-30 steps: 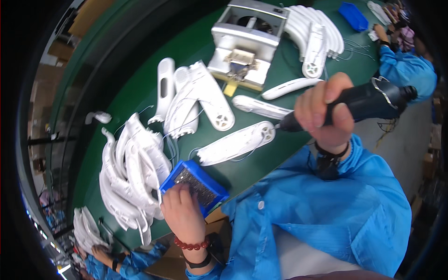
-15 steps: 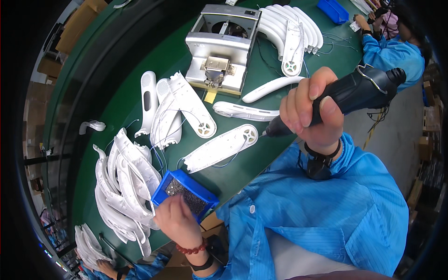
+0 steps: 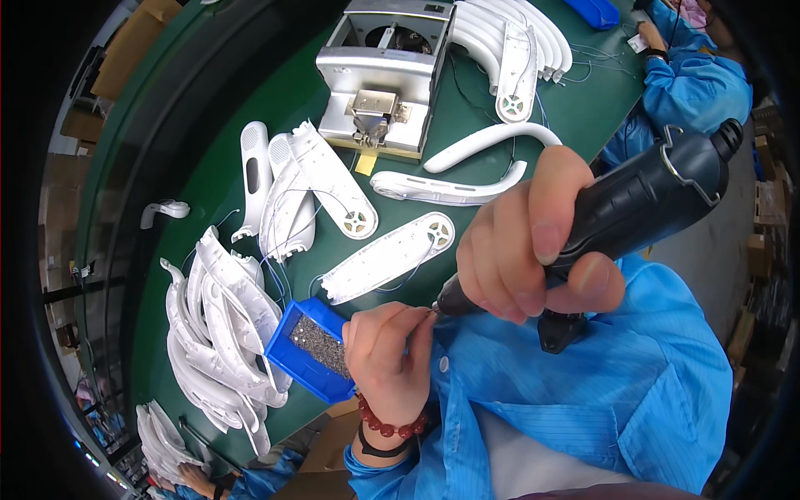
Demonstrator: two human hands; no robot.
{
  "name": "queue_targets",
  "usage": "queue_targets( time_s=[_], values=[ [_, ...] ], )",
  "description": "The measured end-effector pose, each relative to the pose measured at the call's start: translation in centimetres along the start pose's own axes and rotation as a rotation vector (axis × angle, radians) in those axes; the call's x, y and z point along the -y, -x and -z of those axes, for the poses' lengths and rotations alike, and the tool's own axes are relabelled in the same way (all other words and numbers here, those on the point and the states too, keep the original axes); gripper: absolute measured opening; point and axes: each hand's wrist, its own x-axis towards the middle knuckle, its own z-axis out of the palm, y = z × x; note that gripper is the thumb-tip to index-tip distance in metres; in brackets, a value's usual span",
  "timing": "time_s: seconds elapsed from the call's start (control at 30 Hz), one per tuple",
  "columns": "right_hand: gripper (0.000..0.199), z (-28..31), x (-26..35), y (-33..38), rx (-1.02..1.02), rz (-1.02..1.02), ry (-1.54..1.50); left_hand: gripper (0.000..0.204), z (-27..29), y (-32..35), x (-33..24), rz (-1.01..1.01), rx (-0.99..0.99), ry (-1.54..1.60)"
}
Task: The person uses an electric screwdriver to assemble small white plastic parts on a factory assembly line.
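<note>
My right hand [image 3: 533, 242] is wrapped round a black electric screwdriver [image 3: 646, 204], its nose pointing down to the left. At that tip the fingertips of my left hand [image 3: 390, 354] are pinched together; whatever is between them is too small to make out. Beside my left hand stands a blue bin [image 3: 287, 354] of small metal pieces that look like screws. A white curved shell half [image 3: 379, 260] with a round spoked end and a thin wire lies just beyond both hands.
A silver metal fixture [image 3: 379, 75] stands at the back, with a row of white curved shells [image 3: 533, 50] to its right. More shells [image 3: 221, 333] are heaped at the left. Two slim white pieces [image 3: 450, 190] lie mid-table. A co-worker's blue sleeve [image 3: 700, 87] shows far right.
My left hand has come out of the blue bin and moved right to the screwdriver's tip, fingers pinched. The screwdriver has come down and left, nearer to me, away from the shell half.
</note>
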Motion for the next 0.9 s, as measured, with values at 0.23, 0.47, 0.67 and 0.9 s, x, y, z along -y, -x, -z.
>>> queue_targets(
  time_s=[0.23,0.47,0.67,0.9],
  values=[
    [0.027,0.3,-0.1,0.3,-0.011,-0.023,0.022,0.023,-0.3,-0.2,-0.1,0.032,0.034,0.023],
    [0.028,0.7,-0.2,0.2,-0.018,-0.029,-0.002,0.022,-0.5,0.0,0.4,0.051,0.014,0.029],
    [0.029,0.9,0.0,0.3,-0.031,-0.048,0.036,0.019,-0.4,-0.6,0.3,0.024,0.077,0.035],
    [0.02,2.6,-1.6,1.7,-0.082,0.025,0.219,0.058,1.9,-4.2,-0.3,-0.064,0.264,-0.471]
  ],
)
